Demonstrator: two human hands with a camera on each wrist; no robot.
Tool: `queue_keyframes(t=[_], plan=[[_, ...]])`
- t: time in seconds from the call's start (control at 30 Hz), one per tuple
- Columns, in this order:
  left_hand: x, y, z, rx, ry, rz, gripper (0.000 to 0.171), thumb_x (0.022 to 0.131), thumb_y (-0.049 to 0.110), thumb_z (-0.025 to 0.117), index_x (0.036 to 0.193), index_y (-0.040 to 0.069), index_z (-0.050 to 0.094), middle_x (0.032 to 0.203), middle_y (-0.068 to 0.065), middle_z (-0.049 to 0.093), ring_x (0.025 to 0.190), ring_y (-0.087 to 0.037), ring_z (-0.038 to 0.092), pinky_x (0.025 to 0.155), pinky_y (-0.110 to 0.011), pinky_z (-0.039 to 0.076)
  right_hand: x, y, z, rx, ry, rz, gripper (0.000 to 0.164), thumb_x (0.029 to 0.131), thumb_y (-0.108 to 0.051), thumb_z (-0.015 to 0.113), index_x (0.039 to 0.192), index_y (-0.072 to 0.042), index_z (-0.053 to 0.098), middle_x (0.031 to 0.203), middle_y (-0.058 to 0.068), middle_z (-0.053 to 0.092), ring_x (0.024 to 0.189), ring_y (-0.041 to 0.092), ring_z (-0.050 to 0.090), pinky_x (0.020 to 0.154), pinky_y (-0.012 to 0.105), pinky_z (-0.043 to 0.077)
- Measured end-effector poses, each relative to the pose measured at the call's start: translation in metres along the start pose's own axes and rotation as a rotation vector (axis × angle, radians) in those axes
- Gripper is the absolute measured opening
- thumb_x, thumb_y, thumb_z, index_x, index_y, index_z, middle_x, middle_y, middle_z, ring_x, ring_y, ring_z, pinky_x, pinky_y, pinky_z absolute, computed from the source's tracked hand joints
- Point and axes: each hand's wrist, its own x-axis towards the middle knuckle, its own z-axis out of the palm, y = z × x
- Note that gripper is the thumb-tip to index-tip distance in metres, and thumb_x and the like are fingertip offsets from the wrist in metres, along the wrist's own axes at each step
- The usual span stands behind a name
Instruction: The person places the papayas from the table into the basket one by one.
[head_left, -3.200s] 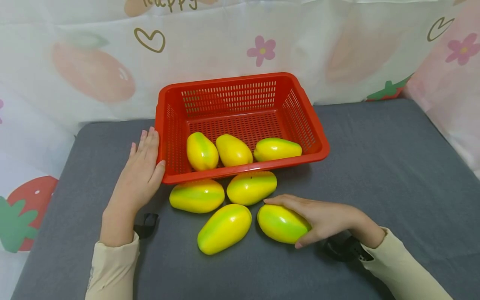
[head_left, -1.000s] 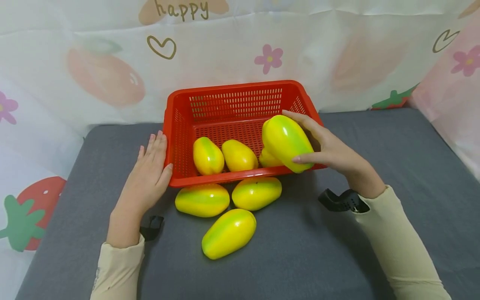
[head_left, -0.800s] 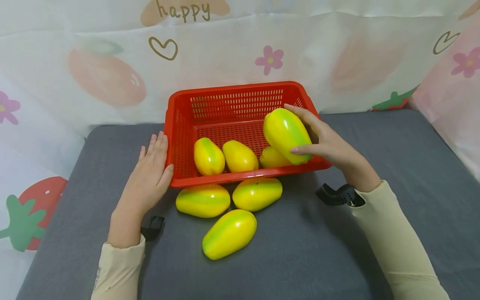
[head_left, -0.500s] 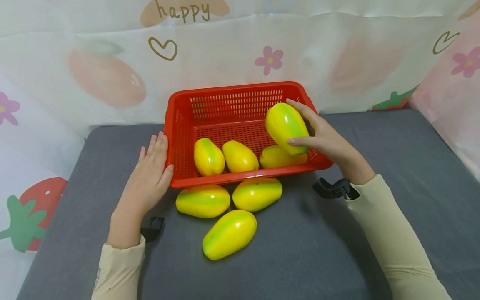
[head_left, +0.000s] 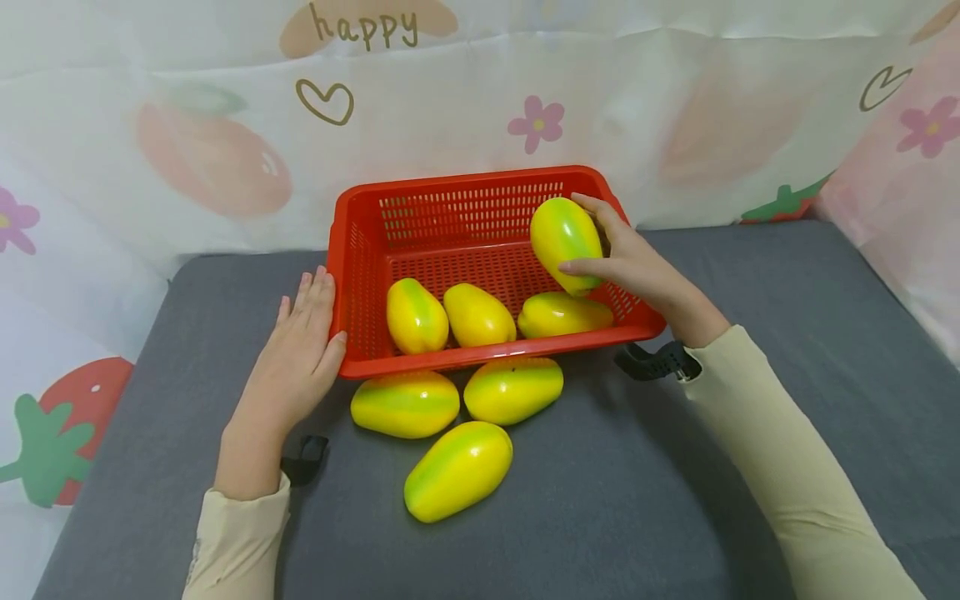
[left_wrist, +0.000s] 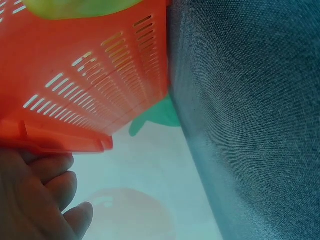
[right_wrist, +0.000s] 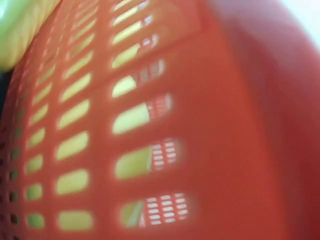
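My right hand (head_left: 630,258) grips a glossy yellow-green papaya (head_left: 564,242), thumb on its near side and fingers round the far side, over the right part of a red plastic basket (head_left: 491,360). Along the basket's near side lie a left papaya (head_left: 417,317), a middle papaya (head_left: 478,315) and a right papaya (head_left: 564,315), the last just below the held one. Flat against the basket's left wall rests my left hand (head_left: 292,354), its fingers straight. In the left wrist view those fingers (left_wrist: 55,185) lie at the basket's rim (left_wrist: 60,147). The right wrist view shows only the slotted wall (right_wrist: 210,150) up close, not the hand.
In front of the basket, two papayas, one on the left (head_left: 405,405) and one on the right (head_left: 513,390), lie close to its near wall. A third papaya (head_left: 459,472) is nearer on the grey cloth (head_left: 600,517). A printed curtain (head_left: 450,108) hangs right behind the basket.
My right hand took a papaya from the cloth, lifted it over the basket's near rim and carried it farther back inside. The left hand has stayed at the basket's side.
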Motion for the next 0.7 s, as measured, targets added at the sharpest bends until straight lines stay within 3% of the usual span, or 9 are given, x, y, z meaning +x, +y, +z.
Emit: queue_keyframes(t=[0.57, 0.7], plan=[[0.0, -0.001, 0.001, -0.012, 0.013, 0.02, 0.066, 0.096, 0.024, 0.037, 0.15, 0.0, 0.008, 0.156, -0.017, 0.009, 0.144, -0.03, 0.003, 0.114, -0.05, 0.004, 0.016, 0.012, 0.007, -0.232, 0.01, -0.015, 0.091, 0.084, -0.023, 0.07, 0.153, -0.018, 0.011, 0.145, 0.011, 0.03, 0.114, 0.029, 0.039, 0.098, 0.046, 0.037], [0.0, -0.001, 0.001, -0.009, 0.012, 0.02, 0.066, 0.095, 0.024, 0.037, 0.15, 0.0, 0.008, 0.156, -0.016, 0.008, 0.144, -0.029, 0.003, 0.114, -0.05, 0.004, 0.017, 0.013, 0.007, -0.262, 0.018, -0.006, 0.097, 0.084, -0.028, 0.07, 0.153, -0.02, 0.003, 0.149, 0.01, 0.026, 0.118, 0.028, 0.039, 0.101, 0.046, 0.036]])
